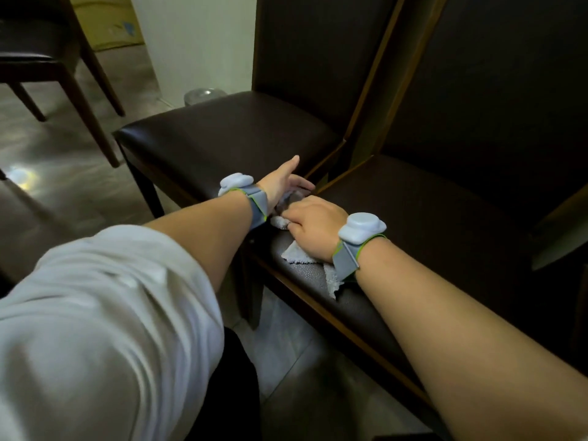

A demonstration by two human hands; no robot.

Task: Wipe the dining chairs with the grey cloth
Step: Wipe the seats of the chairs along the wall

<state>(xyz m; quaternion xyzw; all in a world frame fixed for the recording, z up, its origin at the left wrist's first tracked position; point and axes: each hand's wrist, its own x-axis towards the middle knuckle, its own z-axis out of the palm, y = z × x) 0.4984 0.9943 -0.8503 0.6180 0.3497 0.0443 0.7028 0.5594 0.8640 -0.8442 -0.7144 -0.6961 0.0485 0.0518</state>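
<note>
Two dark brown dining chairs stand side by side, the left chair (229,135) and the right chair (429,218). The grey cloth (297,253) lies on the front left corner of the right chair's seat. My right hand (313,226) presses down on the cloth with its fingers curled over a bunched part. My left hand (284,183) reaches across the gap between the seats, thumb raised and fingers spread, touching the far end of the cloth. Most of the cloth is hidden under both hands.
A third dark chair (47,58) stands at the far left on the shiny tiled floor (63,198). A cardboard box (108,23) sits by the white wall behind. A small round bin (202,95) is behind the left chair's seat.
</note>
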